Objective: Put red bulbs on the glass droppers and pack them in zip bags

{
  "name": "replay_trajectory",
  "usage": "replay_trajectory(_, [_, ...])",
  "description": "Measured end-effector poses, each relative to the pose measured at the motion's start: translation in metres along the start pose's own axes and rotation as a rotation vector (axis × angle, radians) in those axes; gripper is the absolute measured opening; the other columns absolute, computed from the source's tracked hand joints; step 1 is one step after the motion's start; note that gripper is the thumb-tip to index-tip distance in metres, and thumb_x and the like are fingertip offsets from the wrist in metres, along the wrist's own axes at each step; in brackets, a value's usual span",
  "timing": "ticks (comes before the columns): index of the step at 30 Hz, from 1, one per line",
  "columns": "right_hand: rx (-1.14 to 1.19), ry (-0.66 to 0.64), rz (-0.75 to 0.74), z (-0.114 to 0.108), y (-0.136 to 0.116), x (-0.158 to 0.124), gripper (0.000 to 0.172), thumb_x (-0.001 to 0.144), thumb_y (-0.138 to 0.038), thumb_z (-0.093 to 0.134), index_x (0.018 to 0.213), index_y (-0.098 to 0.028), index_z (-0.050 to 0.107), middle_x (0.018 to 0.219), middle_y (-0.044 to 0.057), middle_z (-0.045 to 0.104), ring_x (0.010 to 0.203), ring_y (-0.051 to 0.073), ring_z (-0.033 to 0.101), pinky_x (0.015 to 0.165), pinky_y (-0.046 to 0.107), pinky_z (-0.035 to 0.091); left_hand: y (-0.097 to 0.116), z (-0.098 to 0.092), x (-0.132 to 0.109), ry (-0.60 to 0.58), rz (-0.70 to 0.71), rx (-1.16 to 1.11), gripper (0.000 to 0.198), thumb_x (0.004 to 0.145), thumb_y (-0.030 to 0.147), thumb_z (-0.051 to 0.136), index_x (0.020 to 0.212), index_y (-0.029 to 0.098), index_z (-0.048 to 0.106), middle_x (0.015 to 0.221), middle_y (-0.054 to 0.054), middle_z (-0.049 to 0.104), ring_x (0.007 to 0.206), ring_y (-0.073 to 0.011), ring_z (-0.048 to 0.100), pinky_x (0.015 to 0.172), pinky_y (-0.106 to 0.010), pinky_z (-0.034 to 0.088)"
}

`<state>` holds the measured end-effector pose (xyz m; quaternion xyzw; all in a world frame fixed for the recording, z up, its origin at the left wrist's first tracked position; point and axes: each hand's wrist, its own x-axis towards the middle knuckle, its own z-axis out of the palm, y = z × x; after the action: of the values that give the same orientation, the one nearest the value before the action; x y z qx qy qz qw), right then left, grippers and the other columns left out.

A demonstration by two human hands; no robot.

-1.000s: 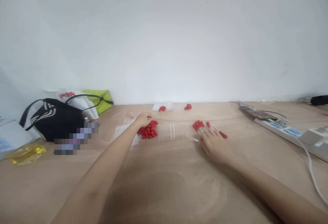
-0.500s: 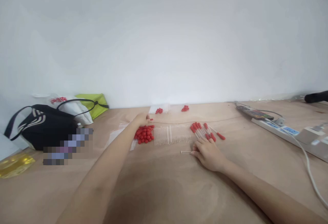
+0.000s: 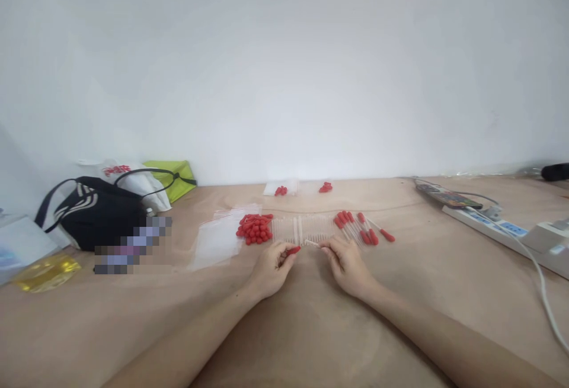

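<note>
My left hand (image 3: 272,268) pinches a red rubber dropper bulb (image 3: 293,250), its open end turned to the right. Facing it, my right hand (image 3: 349,266) grips a thin clear dropper tube (image 3: 312,244) whose tip points left; a small gap seems to part the tube from the bulb. Just beyond both hands lies a row of clear tubes (image 3: 284,229). A heap of red bulbs (image 3: 255,229) sits left of that row. On its right are several droppers with red bulbs fitted (image 3: 365,237), partly behind my right hand.
Clear plastic bags (image 3: 217,243) lie left of the heap. Two small groups of red pieces (image 3: 281,191) (image 3: 326,187) rest near the wall. A black bag (image 3: 104,216) stands at left; a white power strip (image 3: 498,231) with a phone (image 3: 448,196) and cable is at right.
My left hand has come back from beyond the bulb heap, bringing a red bulb toward the middle. My right hand has shifted slightly left and raised the tube's tip toward it.
</note>
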<state>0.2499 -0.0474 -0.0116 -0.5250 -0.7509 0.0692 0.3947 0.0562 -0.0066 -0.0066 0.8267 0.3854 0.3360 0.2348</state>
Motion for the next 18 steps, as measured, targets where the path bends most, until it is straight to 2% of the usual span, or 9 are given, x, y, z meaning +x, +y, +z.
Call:
replay_trajectory(8, [-0.075, -0.041, -0.029, -0.0014, -0.0057, -0.0061, 0.021, 0.085, -0.017, 0.034, 0.085, -0.020, 0.054, 0.081, 0.002, 0.061, 0.070, 0.013, 0.053, 0.067, 0.029, 0.028, 0.0030, -0.0004, 0.0009, -0.065, 0.002, -0.025, 0.014, 0.080, 0.026, 0.050, 0.085, 0.015, 0.057, 0.077, -0.002, 0.060, 0.065, -0.0128, 0.055, 0.057, -0.023, 0.044])
replay_trajectory(14, [-0.083, -0.073, -0.053, -0.0030, -0.0081, -0.0063, 0.022, 0.085, -0.020, 0.035, 0.085, -0.020, 0.057, 0.078, 0.001, 0.062, 0.066, 0.012, 0.053, 0.066, 0.029, 0.028, 0.0025, 0.0004, -0.0007, -0.046, 0.022, -0.062, 0.014, 0.080, 0.025, 0.050, 0.087, 0.015, 0.057, 0.076, -0.002, 0.061, 0.066, -0.0133, 0.055, 0.059, -0.024, 0.045])
replay_trajectory(18, [-0.026, -0.100, -0.063, -0.0022, -0.0043, -0.0060, 0.024, 0.086, -0.024, 0.036, 0.088, -0.023, 0.060, 0.073, 0.000, 0.063, 0.066, 0.013, 0.054, 0.067, 0.029, 0.029, 0.0033, -0.0015, -0.0008, -0.034, 0.084, -0.067, 0.014, 0.081, 0.024, 0.049, 0.087, 0.016, 0.058, 0.078, -0.003, 0.060, 0.069, -0.0139, 0.055, 0.062, -0.024, 0.044])
